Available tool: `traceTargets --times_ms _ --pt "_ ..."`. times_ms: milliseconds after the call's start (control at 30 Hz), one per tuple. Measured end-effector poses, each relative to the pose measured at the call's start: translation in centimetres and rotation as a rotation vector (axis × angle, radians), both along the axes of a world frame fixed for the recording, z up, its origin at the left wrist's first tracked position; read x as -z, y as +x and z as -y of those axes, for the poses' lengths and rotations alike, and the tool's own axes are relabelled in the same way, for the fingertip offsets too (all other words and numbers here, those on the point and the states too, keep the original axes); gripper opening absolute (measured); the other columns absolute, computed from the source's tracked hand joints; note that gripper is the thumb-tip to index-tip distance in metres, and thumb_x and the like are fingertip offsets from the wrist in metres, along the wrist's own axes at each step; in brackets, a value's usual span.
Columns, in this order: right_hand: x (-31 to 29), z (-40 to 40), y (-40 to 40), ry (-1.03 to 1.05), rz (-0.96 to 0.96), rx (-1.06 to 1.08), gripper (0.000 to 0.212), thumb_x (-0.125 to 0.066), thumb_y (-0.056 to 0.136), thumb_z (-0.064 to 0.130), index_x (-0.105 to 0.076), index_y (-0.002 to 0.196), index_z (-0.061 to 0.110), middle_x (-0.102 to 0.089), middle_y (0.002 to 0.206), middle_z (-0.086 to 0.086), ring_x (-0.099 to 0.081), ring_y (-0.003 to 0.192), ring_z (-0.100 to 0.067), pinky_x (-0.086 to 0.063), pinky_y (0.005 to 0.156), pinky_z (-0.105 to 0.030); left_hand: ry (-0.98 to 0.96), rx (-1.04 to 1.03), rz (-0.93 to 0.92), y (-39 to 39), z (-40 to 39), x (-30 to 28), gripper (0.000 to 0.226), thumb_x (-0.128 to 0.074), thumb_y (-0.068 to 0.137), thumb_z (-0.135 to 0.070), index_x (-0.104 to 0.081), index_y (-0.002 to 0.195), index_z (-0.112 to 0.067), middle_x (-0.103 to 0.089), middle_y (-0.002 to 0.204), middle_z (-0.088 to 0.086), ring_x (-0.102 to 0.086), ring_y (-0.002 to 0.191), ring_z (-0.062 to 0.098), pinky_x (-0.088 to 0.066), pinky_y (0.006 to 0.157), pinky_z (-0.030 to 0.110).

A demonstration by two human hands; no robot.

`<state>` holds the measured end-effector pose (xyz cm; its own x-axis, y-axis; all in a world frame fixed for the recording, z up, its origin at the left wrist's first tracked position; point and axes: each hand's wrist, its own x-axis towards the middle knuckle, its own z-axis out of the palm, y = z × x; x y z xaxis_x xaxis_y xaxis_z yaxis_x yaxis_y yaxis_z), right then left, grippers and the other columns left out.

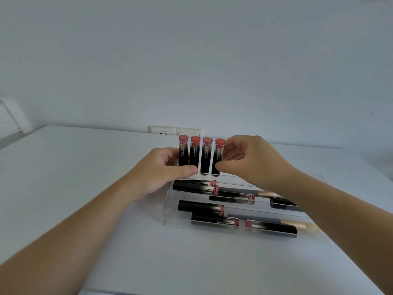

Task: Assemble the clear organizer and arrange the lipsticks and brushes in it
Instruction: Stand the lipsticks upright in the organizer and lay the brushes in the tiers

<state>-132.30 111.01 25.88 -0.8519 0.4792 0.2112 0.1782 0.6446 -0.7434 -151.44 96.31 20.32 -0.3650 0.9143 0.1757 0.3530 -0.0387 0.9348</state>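
Cylindrical glossy lipsticks, clear organizer

Two bare forearms enter from the lower corners of the view, uncovered along their whole visible length, with no sleeve edge showing inside the picture. The left hand and the right hand are bare too: the visible fingers and wrists carry no rings, watch, bracelet or gloves. The fingernails that show are short and unpainted. Both forearms are smooth and slender, narrowing toward the wrists.
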Motion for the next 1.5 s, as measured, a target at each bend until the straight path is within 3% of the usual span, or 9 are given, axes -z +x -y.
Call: traceTargets --times_ms 533,600,733,900,1000,1100,1200,1300,1500 --pt "-0.3 -0.4 0.4 0.025 0.054 -0.007 0.024 -0.079 0.077 0.027 -0.070 0.099 0.033 -0.076 0.087 0.019 -0.071 0.082 0.001 -0.054 0.076 -0.022 -0.009 -0.006 -0.015 -0.2 0.0 0.2 0.041 -0.083 0.069 -0.051 -0.076 0.109 -0.042 -0.078 0.110 -0.011 -0.073 0.105 0.009 -0.050 0.101 0.037" --pt "-0.9 -1.0 1.0 0.042 0.067 0.008 0.027 -0.079 0.079 0.031 -0.068 0.103 0.034 -0.075 0.089 0.023 -0.070 0.081 0.003 -0.056 0.068 -0.020 -0.012 -0.010 -0.016 -0.2 0.1 0.2 0.043 -0.083 0.069 -0.054 -0.076 0.110 -0.042 -0.078 0.110 -0.011 -0.073 0.106 0.009 -0.049 0.103 0.039" --pt "-2.4 -3.2 2.9 0.149 0.066 0.093 0.015 -0.079 0.080 0.034 -0.071 0.093 0.034 -0.074 0.086 0.022 -0.069 0.080 0.005 -0.053 0.076 -0.019 0.002 -0.015 -0.020 -0.2 0.2 0.0 0.059 -0.083 0.059 -0.071 -0.073 0.112 -0.046 -0.076 0.114 -0.014 -0.071 0.110 0.009 -0.048 0.104 0.039" --pt "-3.4 -4.9 6.3 0.233 0.153 0.052 0.007 -0.077 0.082 0.031 -0.074 0.085 0.036 -0.073 0.083 0.017 -0.068 0.078 -0.001 -0.051 0.076 -0.020 0.163 -0.204 -0.078 -0.9 1.2 -1.8 0.038 -0.082 0.058 -0.059 -0.071 0.088 -0.039 -0.074 0.090 -0.012 -0.067 0.079 0.008 -0.050 0.078 0.030" --pt "-3.6 -5.1 7.6 0.287 0.242 -0.016 0.010 -0.074 0.081 0.034 -0.073 0.087 0.042 -0.070 0.084 0.018 -0.065 0.078 -0.003 -0.051 0.075 -0.021 0.268 -0.405 -0.210 -1.1 2.5 -3.3 0.044 -0.081 0.059 -0.059 -0.059 0.077 -0.026 -0.056 0.072 -0.008 -0.047 0.066 0.014 -0.040 0.061 0.028" --pt "-3.4 -5.3 8.0 0.394 0.406 -0.090 0.016 -0.068 0.090 0.035 -0.070 0.095 0.050 -0.063 0.088 0.022 -0.058 0.081 0.002 -0.043 0.072 -0.017 0.303 -0.384 -0.457 1.1 3.7 -4.6 0.035 -0.077 0.069 -0.056 -0.059 0.073 -0.026 -0.057 0.064 -0.013 -0.045 0.057 0.010 -0.038 0.054 0.021" --pt "-3.6 -5.4 7.8 0.517 0.534 -0.151 0.025 -0.057 0.098 0.036 -0.064 0.104 0.059 -0.057 0.089 0.023 -0.051 0.085 0.011 -0.036 0.069 -0.012 0.216 -0.179 -0.720 4.4 4.5 -4.9 0.020 -0.070 0.078 -0.054 -0.065 0.084 -0.036 -0.066 0.085 -0.017 -0.060 0.075 0.008 -0.047 0.066 0.023" --pt "-3.9 -5.5 7.5 0.584 0.602 -0.210 0.033 -0.052 0.102 0.034 -0.057 0.119 0.063 -0.055 0.092 0.021 -0.046 0.087 0.019 -0.035 0.072 -0.006 0.099 -0.053 -0.955 6.0 4.5 -4.4 0.028 -0.065 0.086 -0.053 -0.073 0.107 -0.036 -0.069 0.102 -0.023 -0.059 0.095 0.000 -0.052 0.082 0.030" --pt "-4.2 -5.5 6.9 0.747 0.727 -0.267 0.036 -0.044 0.106 0.035 -0.053 0.131 0.058 -0.050 0.093 0.027 -0.040 0.083 0.029 -0.034 0.068 -0.006 0.022 -0.022 -1.099 6.0 4.1 -3.4 0.033 -0.071 0.093 -0.032 -0.069 0.126 -0.033 -0.069 0.113 -0.018 -0.055 0.102 0.007 -0.049 0.089 0.030"
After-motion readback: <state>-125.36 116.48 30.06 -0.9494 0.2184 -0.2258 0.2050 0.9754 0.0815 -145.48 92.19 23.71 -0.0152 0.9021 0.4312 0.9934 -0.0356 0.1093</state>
